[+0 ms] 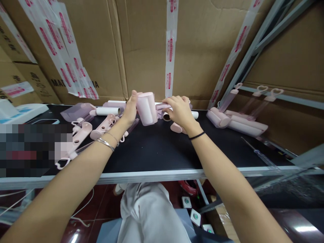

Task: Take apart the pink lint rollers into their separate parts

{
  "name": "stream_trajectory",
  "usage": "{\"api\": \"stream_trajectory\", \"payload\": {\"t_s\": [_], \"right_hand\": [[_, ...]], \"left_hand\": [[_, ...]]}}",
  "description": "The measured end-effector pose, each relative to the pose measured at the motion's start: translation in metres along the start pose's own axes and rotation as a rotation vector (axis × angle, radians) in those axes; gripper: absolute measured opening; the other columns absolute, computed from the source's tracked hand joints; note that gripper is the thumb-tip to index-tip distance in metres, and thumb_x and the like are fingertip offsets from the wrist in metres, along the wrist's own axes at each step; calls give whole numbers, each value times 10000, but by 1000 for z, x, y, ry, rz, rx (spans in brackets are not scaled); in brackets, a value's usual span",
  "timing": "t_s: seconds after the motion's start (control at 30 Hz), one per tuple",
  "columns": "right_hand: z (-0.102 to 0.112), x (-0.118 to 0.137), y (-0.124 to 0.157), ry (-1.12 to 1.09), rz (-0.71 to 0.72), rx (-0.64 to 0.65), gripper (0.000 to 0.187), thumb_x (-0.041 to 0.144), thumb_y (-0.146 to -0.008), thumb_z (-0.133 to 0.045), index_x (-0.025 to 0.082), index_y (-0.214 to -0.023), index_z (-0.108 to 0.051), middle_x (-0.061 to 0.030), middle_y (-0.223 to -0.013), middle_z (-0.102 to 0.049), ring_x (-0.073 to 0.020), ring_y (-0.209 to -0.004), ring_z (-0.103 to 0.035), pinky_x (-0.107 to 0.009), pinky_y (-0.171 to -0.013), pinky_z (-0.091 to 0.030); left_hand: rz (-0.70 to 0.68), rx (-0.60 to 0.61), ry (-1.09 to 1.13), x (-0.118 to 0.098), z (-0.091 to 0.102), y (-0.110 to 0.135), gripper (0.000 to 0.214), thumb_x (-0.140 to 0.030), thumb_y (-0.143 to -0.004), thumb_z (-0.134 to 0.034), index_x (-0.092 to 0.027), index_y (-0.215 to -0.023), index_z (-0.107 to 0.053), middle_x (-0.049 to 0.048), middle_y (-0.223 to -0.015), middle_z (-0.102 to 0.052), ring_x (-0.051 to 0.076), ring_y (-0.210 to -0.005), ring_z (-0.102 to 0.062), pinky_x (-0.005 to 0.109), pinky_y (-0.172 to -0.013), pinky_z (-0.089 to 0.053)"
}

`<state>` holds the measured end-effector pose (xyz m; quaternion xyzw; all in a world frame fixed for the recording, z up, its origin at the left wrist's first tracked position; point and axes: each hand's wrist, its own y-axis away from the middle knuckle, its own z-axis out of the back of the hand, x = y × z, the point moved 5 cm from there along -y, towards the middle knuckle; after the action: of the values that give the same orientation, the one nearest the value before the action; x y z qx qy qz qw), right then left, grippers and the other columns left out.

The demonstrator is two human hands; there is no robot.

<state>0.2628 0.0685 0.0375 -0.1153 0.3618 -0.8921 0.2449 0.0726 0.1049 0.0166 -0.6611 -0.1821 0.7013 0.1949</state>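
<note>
My left hand grips a pale pink, cup-shaped plastic container, tilted a little and raised above the black tabletop. Its thumb points up at the container's left edge. Just right of it, my right hand has its fingers and thumb around a translucent pink plastic piece, partly hidden by the hand. Below that hand lies a small pink rounded part. A white tube shows partly behind the hand. Left of my left hand are pink holders with round holes and another white roll.
Pink rollers with covers lie at the right, with heart-shaped handles standing behind. A clear-handled screwdriver rests near the metal table edge. Taped cardboard walls the back. A metal frame stands right.
</note>
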Motion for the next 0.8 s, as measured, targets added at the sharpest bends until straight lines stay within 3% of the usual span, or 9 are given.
{"api": "stream_trajectory", "payload": {"t_s": [0.1,0.17,0.23,0.3,0.37,0.43,0.5,0.57,0.8], "right_hand": [[3,-9,0,-12,-86,-135,312,227,-893,-524,235,-1196,-598,-111,-1282,-569,-303,-1278,-422,-533,-1108,-221],[4,-19,1,-123,-233,-285,451,269,-882,-545,220,-1327,-491,-144,-1426,-426,-306,-1367,-316,-524,-1120,-241],[-2,-29,3,-342,-403,-384,610,356,-867,-569,201,-1419,-360,-173,-1459,-353,-299,-1358,-328,-495,-1076,-334],[-16,-31,0,-644,-466,-297,663,476,-854,-567,189,-1410,-345,-171,-1374,-440,-278,-1246,-456,-445,-988,-427],[-28,-20,-5,-899,-371,-60,602,579,-847,-533,178,-1290,-467,-123,-1193,-571,-239,-1070,-559,-382,-895,-470],[-30,-8,-7,-1003,-242,122,551,632,-819,-538,161,-1102,-571,-72,-1003,-625,-202,-916,-584,-331,-816,-473],[-25,-4,-7,-981,-205,174,507,636,-797,-558,152,-943,-603,-41,-867,-620,-174,-810,-565,-302,-748,-457],[-17,-9,-7,-920,-243,139,458,604,-786,-581,151,-857,-606,-23,-798,-609,-159,-761,-549,-288,-715,-442],[16,-72,-4,-703,-473,-212,189,341,-815,-612,174,-883,-557,-72,-908,-618,-161,-816,-551,-303,-789,-446]], "left_hand": [[-2,0,-88,-10,-9,9,603,-514,-689,-759,-166,-1121,-523,89,-1067,-629,219,-952,-618,330,-763,-540],[23,9,-110,-10,-13,13,618,-390,-598,-834,-174,-1083,-516,70,-1027,-633,222,-937,-628,346,-753,-556],[28,-14,-49,-9,-14,13,593,-399,-597,-829,-181,-1047,-510,54,-991,-626,211,-897,-635,342,-710,-570],[14,-34,67,-7,-15,12,613,-461,-597,-826,-187,-1040,-503,50,-1001,-616,203,-884,-639,329,-682,-581],[9,-17,176,-5,-18,11,661,-537,-592,-819,-186,-1054,-501,58,-1031,-615,204,-892,-647,326,-683,-590],[16,40,224,-4,-22,11,695,-602,-602,-794,-182,-1078,-510,72,-1057,-624,210,-908,-653,324,-703,-594],[26,99,207,-4,-26,12,700,-648,-631,-754,-178,-1098,-528,87,-1089,-632,218,-935,-652,313,-716,-590],[53,129,145,-3,-28,15,690,-676,-681,-698,-174,-1128,-540,109,-1145,-624,236,-988,-643,298,-699,-585],[226,86,-14,2,-22,18,489,-514,-931,-475,-177,-1283,-444,163,-1332,-561,229,-1100,-625,247,-654,-549]]}}
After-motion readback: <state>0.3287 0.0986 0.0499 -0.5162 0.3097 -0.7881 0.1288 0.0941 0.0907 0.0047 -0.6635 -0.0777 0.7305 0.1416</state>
